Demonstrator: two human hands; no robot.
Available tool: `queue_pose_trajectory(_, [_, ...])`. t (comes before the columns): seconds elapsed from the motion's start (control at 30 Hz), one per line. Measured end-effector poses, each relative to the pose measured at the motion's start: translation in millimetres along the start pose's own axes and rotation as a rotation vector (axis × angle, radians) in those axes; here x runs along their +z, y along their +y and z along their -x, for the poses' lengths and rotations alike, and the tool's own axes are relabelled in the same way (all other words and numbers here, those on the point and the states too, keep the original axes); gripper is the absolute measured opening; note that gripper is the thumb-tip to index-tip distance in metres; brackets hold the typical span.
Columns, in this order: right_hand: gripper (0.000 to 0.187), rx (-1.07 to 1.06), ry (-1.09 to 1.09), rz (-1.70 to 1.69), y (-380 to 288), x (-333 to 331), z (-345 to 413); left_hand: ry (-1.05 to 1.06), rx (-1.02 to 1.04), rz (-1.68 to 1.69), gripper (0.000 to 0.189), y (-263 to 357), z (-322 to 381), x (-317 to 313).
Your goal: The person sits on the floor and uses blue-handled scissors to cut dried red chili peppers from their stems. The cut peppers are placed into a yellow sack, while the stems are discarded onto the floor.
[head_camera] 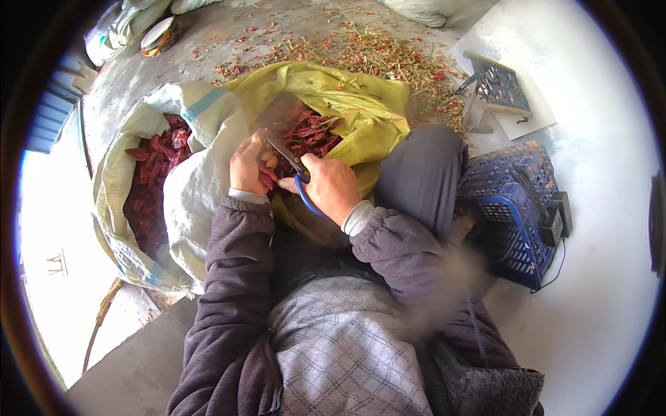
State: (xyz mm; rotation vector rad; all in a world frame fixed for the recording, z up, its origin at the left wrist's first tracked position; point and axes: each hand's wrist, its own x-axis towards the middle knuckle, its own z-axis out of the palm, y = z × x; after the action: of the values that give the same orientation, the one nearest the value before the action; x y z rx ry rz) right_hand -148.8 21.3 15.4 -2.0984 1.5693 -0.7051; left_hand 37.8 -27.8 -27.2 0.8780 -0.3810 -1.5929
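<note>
Blue-handled scissors (pixel 291 158) are gripped in my right hand (pixel 333 184), their blades pointing up and left towards my left fingertips. My left hand (pixel 248 165) has its fingers curled around some dried red chili peppers (pixel 268 176). Both hands are over the mouth of a yellow woven sack (pixel 374 112), where more dried red chilies (pixel 312 132) with stems lie. To the left stands a white woven sack (pixel 200 208), rolled open and filled with dried red chilies (pixel 158 171). Whether the blades touch a stem is too blurred to tell.
Cut stems and chili bits (pixel 364 49) litter the concrete floor beyond the yellow sack. A blue plastic crate (pixel 510 208) with a black box and cable stands to my right by the white wall. A small slatted stand (pixel 499 86) is farther back. White sacks (pixel 125 26) lie at far left.
</note>
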Motion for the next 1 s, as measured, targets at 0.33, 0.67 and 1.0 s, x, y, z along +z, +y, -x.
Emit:
queue_pose_trajectory(0.33, [0.067,0.342,-0.365,-0.744,1,-7,2,-0.228,-0.103,0.213,0.013,9,0,-2])
queue_pose_trajectory(0.67, [0.057,-0.034,0.085,0.176,-20,-34,10,-0.094,0.166,-0.223,0.024,10,10,16])
queue_pose_trajectory(1.0, [0.052,-0.074,0.132,0.228,-19,-7,3,-0.180,-0.048,0.142,0.013,17,3,-2])
